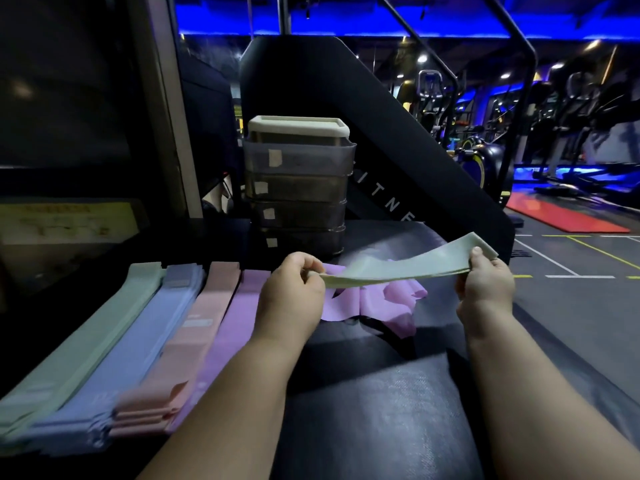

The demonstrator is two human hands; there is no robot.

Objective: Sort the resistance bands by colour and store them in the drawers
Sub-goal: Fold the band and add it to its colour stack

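Gym bench point(381, 393): both hands' fingers point(313, 268) pinch a green band point(398, 268) taut above loose purple bands point(374, 299), likely flattening it for stacking

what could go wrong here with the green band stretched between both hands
1. The green band is held only at its ends by the left hand and right hand; a slip could drop it onto the loose purple bands below.
2. Carrying it to the green stack might brush the neighbouring pink stack.
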